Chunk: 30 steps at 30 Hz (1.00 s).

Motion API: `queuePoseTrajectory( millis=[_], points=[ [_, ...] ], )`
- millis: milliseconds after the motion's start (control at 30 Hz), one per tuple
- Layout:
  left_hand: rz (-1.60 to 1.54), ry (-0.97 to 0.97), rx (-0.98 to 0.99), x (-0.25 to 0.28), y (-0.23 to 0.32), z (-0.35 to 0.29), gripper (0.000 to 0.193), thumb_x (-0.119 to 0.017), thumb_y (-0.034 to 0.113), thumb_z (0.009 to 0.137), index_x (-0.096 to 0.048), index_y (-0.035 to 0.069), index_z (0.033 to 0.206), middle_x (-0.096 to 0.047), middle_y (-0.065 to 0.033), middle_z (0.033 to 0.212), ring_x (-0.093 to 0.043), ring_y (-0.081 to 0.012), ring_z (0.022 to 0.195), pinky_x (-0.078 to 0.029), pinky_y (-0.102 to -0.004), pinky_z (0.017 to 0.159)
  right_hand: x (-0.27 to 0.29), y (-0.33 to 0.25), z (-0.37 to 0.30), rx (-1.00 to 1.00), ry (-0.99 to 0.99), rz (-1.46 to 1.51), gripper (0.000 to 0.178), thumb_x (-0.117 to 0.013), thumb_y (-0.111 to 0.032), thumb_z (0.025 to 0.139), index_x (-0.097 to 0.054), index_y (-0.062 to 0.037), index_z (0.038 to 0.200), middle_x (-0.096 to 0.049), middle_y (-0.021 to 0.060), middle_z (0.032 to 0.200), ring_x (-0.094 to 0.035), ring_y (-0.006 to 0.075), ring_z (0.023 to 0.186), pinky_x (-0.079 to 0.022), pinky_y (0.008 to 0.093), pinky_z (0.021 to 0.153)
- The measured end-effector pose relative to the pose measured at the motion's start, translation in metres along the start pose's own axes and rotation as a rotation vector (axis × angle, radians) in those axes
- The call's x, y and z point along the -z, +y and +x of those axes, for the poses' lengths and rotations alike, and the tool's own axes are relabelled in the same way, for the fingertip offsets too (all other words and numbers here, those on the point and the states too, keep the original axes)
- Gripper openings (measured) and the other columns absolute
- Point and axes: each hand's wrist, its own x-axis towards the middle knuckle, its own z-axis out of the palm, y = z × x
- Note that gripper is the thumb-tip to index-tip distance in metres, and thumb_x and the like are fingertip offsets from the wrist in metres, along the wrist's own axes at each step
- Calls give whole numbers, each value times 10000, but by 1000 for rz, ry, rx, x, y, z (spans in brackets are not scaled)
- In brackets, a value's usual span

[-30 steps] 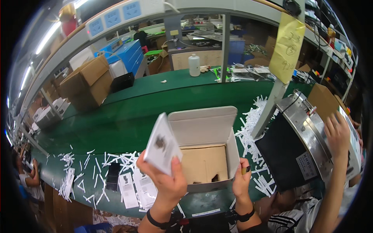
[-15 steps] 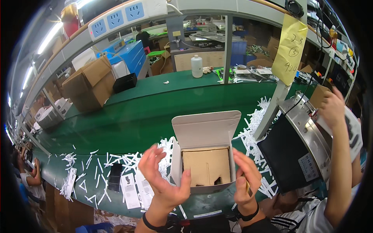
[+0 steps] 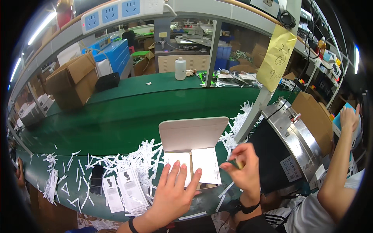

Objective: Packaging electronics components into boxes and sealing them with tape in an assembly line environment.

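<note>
A small white carton (image 3: 194, 134) stands before me on the green table, its lid raised at the back. Both side flaps are folded inward, and a narrow strip of the brown cardboard insert (image 3: 191, 165) shows between them. My left hand (image 3: 176, 190) lies with fingers spread on the left flap, its fingertips reaching toward the gap. Just right of the carton, my right hand (image 3: 246, 167) is raised with bent fingers closed round a small yellowish object (image 3: 240, 164), whose kind is hidden. That hand does not touch the carton.
White paper strips (image 3: 149, 155) litter the table around the carton. Printed leaflets (image 3: 130, 188) and a dark flat piece (image 3: 96, 179) lie left. At right are a metal-framed machine (image 3: 289, 136) with a black belt, a post with a yellow note (image 3: 276, 58), and a co-worker's arm (image 3: 338, 171).
The carton's side flaps have come down over the insert. My left hand has moved onto the left flap; my right hand has lifted off the carton's right side. The view has shifted.
</note>
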Motion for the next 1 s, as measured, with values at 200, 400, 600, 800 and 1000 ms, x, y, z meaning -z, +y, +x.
queuePoseTrajectory(
  millis=[200, 400, 600, 800, 1000],
  points=[
    [-8, 8, 39, -5, 7, -2, 621, -763, 277, 789, -595, 95, 1359, -558, -276, 1246, -498, -462, 1250, -347, -607, 1078, 18, 0, 14, -69, -240, -368, 294, -651, -326, 948, -614, -35, 962, -638, 132, 843, -638, 349, 770, -493, 445, 690],
    [3, 7, 111, -5, 10, -5, 623, -759, 255, 782, -595, 87, 1360, -546, -284, 1270, -478, -463, 1275, -320, -600, 1096, 12, -11, 18, -14, -271, -490, 202, -657, -242, 936, -624, -43, 954, -616, 146, 832, -630, 381, 748, -497, 455, 671],
    [-13, 24, 110, -3, 15, -7, 619, -750, 258, 798, -589, 92, 1372, -549, -292, 1267, -491, -464, 1263, -326, -595, 1090, 12, -3, 8, 208, -104, -410, 157, -694, -163, 905, -615, -35, 951, -595, 130, 867, -636, 345, 722, -500, 424, 628],
    [-51, 16, 93, -11, 10, -8, 621, -754, 245, 790, -594, 94, 1370, -546, -288, 1273, -494, -469, 1249, -349, -599, 1076, 16, 4, 20, 172, -223, -510, 120, -637, -158, 943, -653, -44, 977, -566, 138, 830, -615, 367, 719, -493, 423, 640],
    [-34, 76, 178, -7, 22, -5, 582, -755, 146, 761, -632, 72, 1325, -536, -258, 1313, -505, -394, 1123, -405, -548, 991, 14, -13, 34, -23, -274, -356, 149, -640, -168, 948, -618, -21, 937, -639, 164, 731, -639, 383, 678, -479, 437, 603]
  ],
)
